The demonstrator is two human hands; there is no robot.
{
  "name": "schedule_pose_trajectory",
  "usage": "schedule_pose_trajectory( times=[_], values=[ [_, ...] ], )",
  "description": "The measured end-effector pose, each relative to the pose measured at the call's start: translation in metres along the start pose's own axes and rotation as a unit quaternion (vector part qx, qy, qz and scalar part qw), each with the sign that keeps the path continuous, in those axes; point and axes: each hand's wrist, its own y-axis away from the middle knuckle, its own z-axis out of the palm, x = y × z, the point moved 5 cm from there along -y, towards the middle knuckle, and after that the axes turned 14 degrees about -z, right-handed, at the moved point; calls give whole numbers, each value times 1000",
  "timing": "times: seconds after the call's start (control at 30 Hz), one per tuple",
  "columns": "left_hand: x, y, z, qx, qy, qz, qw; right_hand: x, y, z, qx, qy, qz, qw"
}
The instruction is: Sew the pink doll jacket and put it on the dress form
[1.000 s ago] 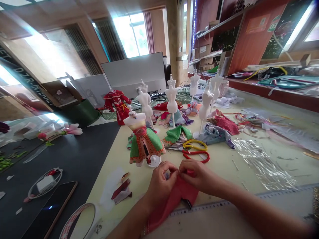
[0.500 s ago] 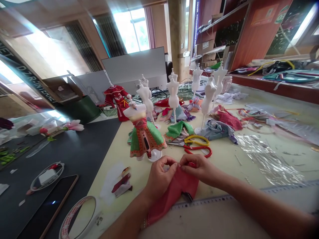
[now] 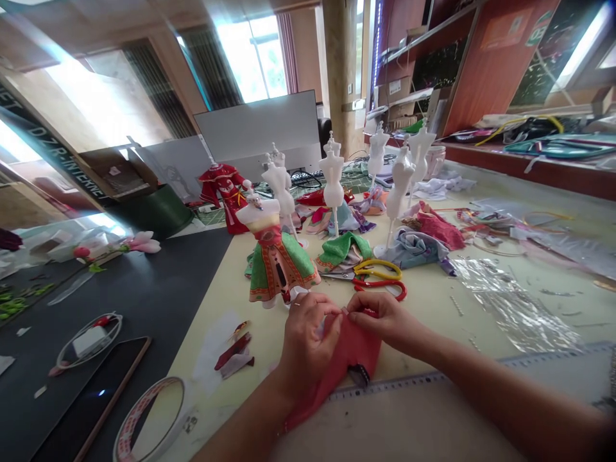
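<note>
Both hands meet over a piece of red cloth [image 3: 353,350] with a dark patch on its lower edge. My left hand [image 3: 310,337] pinches the cloth's upper edge between thumb and fingers. Close beside it, my right hand [image 3: 380,317] pinches the same edge, its fingertips nearly touching the left ones. A clear ruler [image 3: 414,382] lies under the cloth's lower part. Just beyond the hands stands a small mannequin in a green and pink dress [image 3: 279,260]. Scissors with yellow and red handles [image 3: 380,273] lie behind my right hand.
White mannequins [image 3: 332,179] and a red-robed one [image 3: 224,189] stand at the back, among cloth pieces [image 3: 416,247]. Clear film [image 3: 514,308] lies right. A tape roll [image 3: 149,417], a phone [image 3: 91,404] and fabric scraps [image 3: 235,356] are left.
My left hand's fingers have lifted and straightened somewhat above the cloth, its thumb still at the edge. My right hand stays pinched at nearly the same spot. The view has shifted slightly.
</note>
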Motion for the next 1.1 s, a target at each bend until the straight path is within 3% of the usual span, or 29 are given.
schedule_pose_trajectory(
  times=[0.13,0.67,1.1],
  values=[
    [7,3,2,13,-74,72,995,-2,0,0,-1,10,-13,1000],
    [11,7,4,26,-150,136,979,-7,1,1,16,98,-63,993],
    [11,5,5,11,-146,122,982,-10,1,1,13,128,-70,989]
  ],
)
